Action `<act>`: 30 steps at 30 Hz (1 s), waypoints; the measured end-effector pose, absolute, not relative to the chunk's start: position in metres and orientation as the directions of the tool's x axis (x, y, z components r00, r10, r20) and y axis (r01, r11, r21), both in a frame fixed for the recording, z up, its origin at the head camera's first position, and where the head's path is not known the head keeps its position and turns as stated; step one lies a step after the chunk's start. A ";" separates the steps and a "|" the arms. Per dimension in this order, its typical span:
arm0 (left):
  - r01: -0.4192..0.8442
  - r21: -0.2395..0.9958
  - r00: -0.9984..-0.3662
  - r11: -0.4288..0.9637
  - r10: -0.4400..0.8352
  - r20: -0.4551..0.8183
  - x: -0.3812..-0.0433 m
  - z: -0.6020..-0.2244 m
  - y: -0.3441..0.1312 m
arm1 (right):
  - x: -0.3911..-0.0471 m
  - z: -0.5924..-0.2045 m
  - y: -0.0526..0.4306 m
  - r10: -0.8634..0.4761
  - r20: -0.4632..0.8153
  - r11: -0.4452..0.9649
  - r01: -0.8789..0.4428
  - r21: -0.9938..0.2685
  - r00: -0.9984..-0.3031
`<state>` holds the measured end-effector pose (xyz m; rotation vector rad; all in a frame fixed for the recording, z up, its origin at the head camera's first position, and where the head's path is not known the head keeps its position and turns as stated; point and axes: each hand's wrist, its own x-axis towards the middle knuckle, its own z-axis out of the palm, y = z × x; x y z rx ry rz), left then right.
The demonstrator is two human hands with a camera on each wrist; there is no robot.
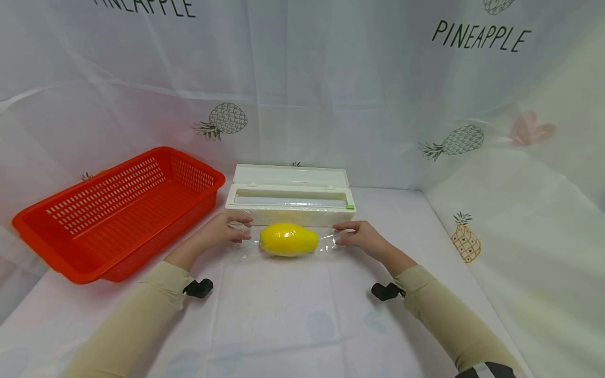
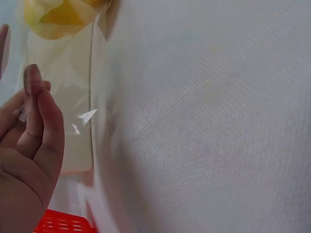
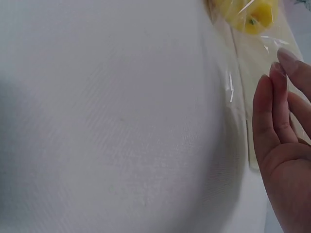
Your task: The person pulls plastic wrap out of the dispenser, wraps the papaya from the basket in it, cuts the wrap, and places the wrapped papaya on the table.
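Observation:
A glossy yellow oblong fruit (image 1: 289, 240), papaya-like in shape, lies under clear cling film (image 1: 327, 243) in front of a white cling film dispenser (image 1: 290, 216). The dispenser's lid is raised, and a green slider sits at its right end. Left of the fruit, my left hand (image 1: 222, 229) holds the film, with crumpled film between its fingers in the left wrist view. On the other side, my right hand (image 1: 364, 237) holds the film's right end by the fingertips. Part of the fruit (image 3: 250, 14) shows through the film in the right wrist view.
A red perforated plastic basket (image 1: 118, 210) stands at the left, close to my left forearm. White cloth covers the table (image 1: 283, 315), and pineapple-print curtains (image 1: 307, 105) hang behind and to the right. Each wrist wears a small black device (image 1: 198, 288).

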<state>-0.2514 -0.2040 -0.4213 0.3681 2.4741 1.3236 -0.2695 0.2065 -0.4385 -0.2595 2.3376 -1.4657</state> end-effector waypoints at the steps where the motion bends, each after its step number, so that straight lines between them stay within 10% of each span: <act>1: 0.084 0.830 -0.918 0.551 0.367 -0.151 -0.251 -0.422 -0.204 | -0.270 -0.439 0.207 -0.346 -0.218 0.453 0.041 -0.891 -0.912; 30: 0.108 0.813 -0.892 0.572 0.417 -0.176 -0.246 -0.438 -0.206 | -0.263 -0.447 0.206 -0.496 -0.189 0.596 -0.174 -0.784 -0.847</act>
